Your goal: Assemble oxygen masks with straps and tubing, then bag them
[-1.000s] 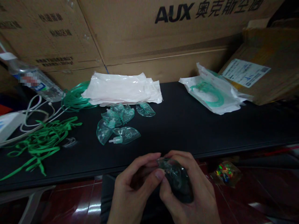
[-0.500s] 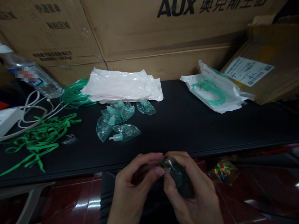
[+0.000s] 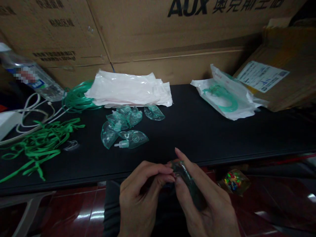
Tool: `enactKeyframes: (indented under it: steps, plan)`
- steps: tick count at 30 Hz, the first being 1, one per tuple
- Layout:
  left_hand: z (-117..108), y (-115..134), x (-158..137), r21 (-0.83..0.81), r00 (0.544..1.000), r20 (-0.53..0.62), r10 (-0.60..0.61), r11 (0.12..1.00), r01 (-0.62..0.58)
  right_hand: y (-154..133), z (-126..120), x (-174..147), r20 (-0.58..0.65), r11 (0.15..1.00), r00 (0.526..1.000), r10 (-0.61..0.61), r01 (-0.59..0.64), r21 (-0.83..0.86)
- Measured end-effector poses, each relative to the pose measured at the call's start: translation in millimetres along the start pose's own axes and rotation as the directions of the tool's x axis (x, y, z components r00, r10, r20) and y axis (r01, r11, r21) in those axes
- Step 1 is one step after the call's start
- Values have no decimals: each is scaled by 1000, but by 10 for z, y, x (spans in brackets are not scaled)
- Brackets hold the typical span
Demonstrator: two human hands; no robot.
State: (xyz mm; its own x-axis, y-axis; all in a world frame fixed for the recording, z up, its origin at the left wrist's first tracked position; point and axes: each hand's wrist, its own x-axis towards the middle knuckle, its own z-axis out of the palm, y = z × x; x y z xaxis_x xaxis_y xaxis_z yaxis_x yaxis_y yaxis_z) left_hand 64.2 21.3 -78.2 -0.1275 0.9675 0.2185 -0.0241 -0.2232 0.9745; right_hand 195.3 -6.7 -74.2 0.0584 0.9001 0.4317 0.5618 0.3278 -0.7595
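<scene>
just in front of the long, smooth black counter (image 3: 247, 138), your hands come together over your lap. your right hand (image 3: 209, 200) has its grip wrapped around a curved, see-through, dark greenish plastic mask (image 3: 194, 189), fingers along the far side and thumb on the near one. your left hand (image 3: 143, 187) has a narrow grip, thumb and forefinger pinched at the mask's left edge; any small part between those fingertips is hidden from you.

on the counter ahead of you lies a cluster of clear green-tinted plastic masks (image 3: 134, 139), close to a stack of flat, glossy white packets (image 3: 125, 88). a coil of shiny green plastic tubing (image 3: 76, 98) sits beside the stack, and further left are a tangle of flat bright green straps (image 3: 46, 138), looped white cables (image 3: 26, 113) and a clear plastic bottle with a white cap (image 3: 32, 74), leaning. to your right rests an opened white packet with green tubing inside (image 3: 223, 102), next to a brown cardboard carton with a white label (image 3: 283, 65). a large printed cardboard box (image 3: 172, 39) walls off the back. below the counter, a clear bag of small multicoloured pieces (image 3: 233, 181) shows above dark red, glossy floor tiles (image 3: 74, 210).
</scene>
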Motion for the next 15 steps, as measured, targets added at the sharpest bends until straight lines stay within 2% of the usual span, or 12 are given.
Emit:
enactKeyframes:
  steps: [5,9,11,15]
  plan:
    - [-3,-18,6,31,999,-20,28,999,-27,32,14,-7,46,999,998,-33,34,-34]
    - [-23,-38,44,6,999,11,31,999,-32,19,2,-32,106,994,994,8,4,-110]
    - [-30,-51,58,1,999,38,32,999,-32,-24,14,-38,79,995,995,66,-60,-79]
    - [-17,-66,66,-29,998,62,24,999,-22,-113,46,-19,-46,973,975,215,-210,96]
